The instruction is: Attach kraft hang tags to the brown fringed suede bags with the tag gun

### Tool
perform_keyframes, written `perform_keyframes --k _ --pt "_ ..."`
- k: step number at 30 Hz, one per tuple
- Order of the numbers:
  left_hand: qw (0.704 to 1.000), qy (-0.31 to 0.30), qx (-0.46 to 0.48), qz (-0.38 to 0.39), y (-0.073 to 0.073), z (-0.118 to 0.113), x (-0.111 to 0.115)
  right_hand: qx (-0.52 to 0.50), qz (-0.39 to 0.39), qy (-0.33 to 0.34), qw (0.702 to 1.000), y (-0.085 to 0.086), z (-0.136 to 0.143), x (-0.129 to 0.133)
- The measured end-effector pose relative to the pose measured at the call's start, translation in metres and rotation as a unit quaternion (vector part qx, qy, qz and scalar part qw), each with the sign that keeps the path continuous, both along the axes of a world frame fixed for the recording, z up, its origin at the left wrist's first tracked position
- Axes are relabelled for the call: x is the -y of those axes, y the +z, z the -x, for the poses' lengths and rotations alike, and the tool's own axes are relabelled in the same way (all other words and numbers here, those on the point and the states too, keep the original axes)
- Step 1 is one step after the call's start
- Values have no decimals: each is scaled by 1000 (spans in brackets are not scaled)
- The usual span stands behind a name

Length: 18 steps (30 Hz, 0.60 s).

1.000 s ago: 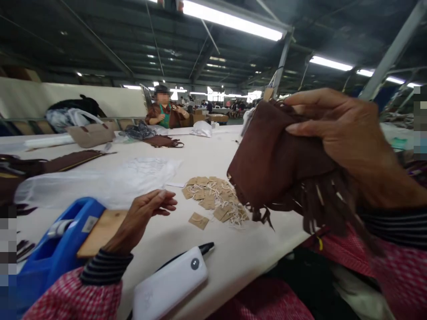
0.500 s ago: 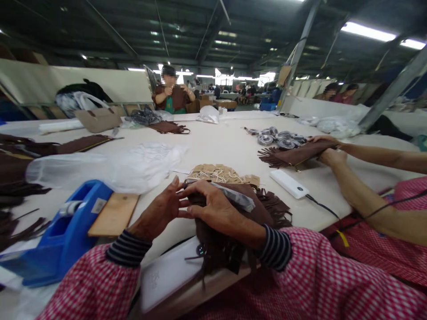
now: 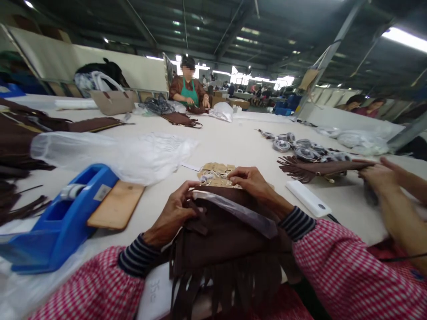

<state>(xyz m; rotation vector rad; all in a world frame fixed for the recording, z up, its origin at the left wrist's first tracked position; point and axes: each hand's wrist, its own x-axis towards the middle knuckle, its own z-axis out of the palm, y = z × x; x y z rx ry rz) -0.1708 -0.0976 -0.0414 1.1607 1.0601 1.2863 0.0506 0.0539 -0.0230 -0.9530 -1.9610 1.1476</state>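
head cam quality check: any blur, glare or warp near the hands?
Head view: wide-angle warp bends the table edges and roof beams; the ceiling strip light blows out at top right; a co-worker's hand is motion-smeared; left hand, right hand and fringed brown bag read fairly sharp.

This is a factory floor for bag assembly — a broad hall under a dark metal-truss roof (image 3: 213,26) hung with strip lights (image 3: 403,39). Long white worktables (image 3: 233,142) carry brown fringed bags (image 3: 320,168), a pile of paper hang tags (image 3: 216,171), plastic wrap (image 3: 110,153) and a blue tape dispenser (image 3: 60,218) — with other workers (image 3: 188,86) seated at the same tables.
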Motion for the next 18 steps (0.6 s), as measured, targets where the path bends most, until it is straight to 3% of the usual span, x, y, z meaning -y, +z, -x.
perform_keyframes --k 4,7,10,14,18 --pt "982 -1 -142 -127 16 -13 20 121 17 177 977 8 12 -10" --pt "954 -29 -221 -201 16 -22 32 199 48 272 940 10 21 -13" --pt "929 -76 -263 -249 12 -29 40 228 79 335 911 -1 35 -15" --pt "918 -121 -289 -244 9 -32 42 262 59 369 890 -18 49 -13" --pt "917 -112 -301 -234 11 -33 42 312 27 340 886 -16 50 -4"
